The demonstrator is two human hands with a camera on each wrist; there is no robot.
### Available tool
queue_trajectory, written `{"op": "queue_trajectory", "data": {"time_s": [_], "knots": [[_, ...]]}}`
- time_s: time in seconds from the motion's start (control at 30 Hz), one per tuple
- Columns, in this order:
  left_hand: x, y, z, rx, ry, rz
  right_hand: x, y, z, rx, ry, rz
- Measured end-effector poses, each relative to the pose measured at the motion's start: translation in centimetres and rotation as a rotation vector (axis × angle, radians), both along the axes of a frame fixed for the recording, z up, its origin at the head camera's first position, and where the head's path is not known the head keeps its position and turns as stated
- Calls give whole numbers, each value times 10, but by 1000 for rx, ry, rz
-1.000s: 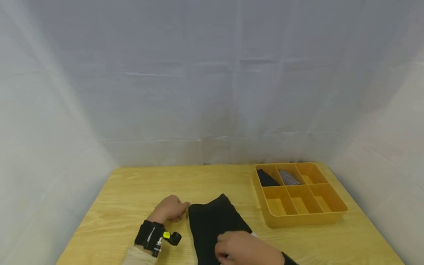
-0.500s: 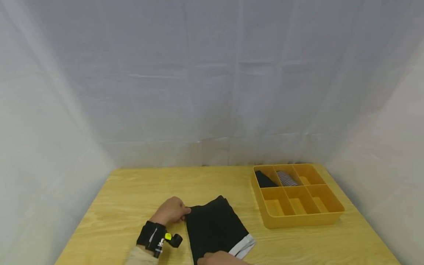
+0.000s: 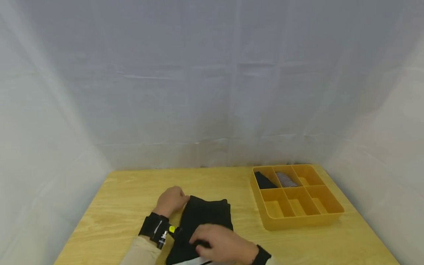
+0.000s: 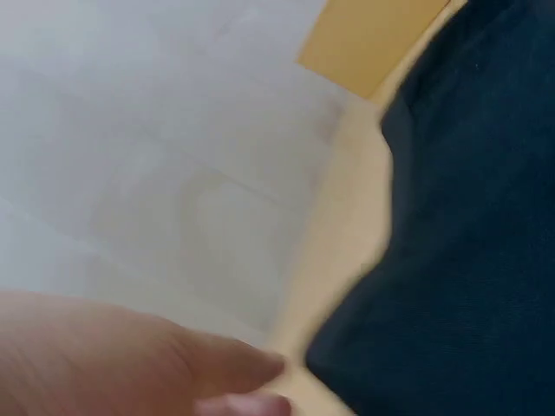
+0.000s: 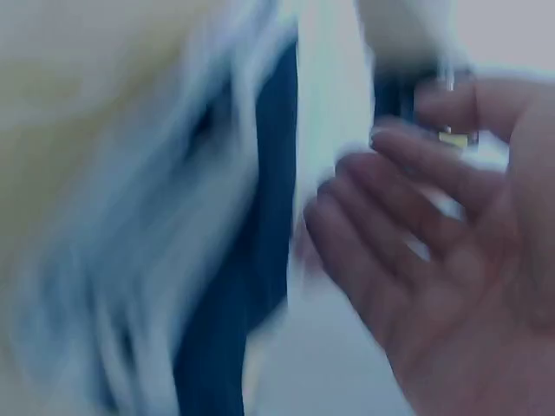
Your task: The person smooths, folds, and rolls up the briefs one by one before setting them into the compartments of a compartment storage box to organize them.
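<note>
A black garment with a white band (image 3: 207, 209) lies flat on the table, its band at the near edge. My left hand (image 3: 172, 200) is at its far left corner. In the left wrist view the fingertips (image 4: 269, 368) sit just beside the dark corner, a narrow gap showing between them. Over the garment's near part is my right hand (image 3: 223, 241), fingers loosely bent and holding nothing. The right wrist view shows those fingers (image 5: 373, 225) extended and apart from the blurred band (image 5: 165, 251).
A yellow box with several compartments (image 3: 301, 221) stands at the right of the wooden table (image 3: 142, 180). Its back row holds a dark cloth (image 3: 265, 180) and a striped cloth (image 3: 286, 179). White sheeting (image 3: 212, 92) rises behind the table and at both sides.
The garment has turned, so its white band has swung from the right side to the near edge. My right hand has come back up over it; the left has shifted slightly away from me.
</note>
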State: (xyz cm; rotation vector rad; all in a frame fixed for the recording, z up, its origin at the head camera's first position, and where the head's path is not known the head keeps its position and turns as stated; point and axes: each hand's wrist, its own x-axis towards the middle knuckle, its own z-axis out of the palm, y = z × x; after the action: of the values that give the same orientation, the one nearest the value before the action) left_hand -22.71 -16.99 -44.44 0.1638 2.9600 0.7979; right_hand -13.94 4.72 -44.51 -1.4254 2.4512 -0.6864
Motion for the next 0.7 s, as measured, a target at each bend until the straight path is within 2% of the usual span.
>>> {"op": "queue_trajectory", "data": {"time_s": [0.07, 0.17, 0.27, 0.33, 0.37, 0.47, 0.57, 0.7], "knots": [[17, -1, 16, -60, -55, -23, -16, 21, 3, -19, 87, -224], [44, -2, 37, -106, -227, -141, -36, 40, -2, 75, 208, -443], [65, 5, 47, -78, -460, -247, -47, 49, -11, 169, 237, -536], [73, 10, 46, -58, -565, -276, -50, 52, -16, 199, 251, -559], [76, 13, 45, -69, -593, -277, -50, 52, -17, 208, 251, -566], [82, 18, 38, -121, -621, -241, -50, 50, -17, 216, 254, -568], [83, 19, 33, -181, -600, -213, -48, 49, -12, 218, 230, -573], [85, 19, 31, -206, -548, -191, -48, 49, -9, 224, 184, -595]]}}
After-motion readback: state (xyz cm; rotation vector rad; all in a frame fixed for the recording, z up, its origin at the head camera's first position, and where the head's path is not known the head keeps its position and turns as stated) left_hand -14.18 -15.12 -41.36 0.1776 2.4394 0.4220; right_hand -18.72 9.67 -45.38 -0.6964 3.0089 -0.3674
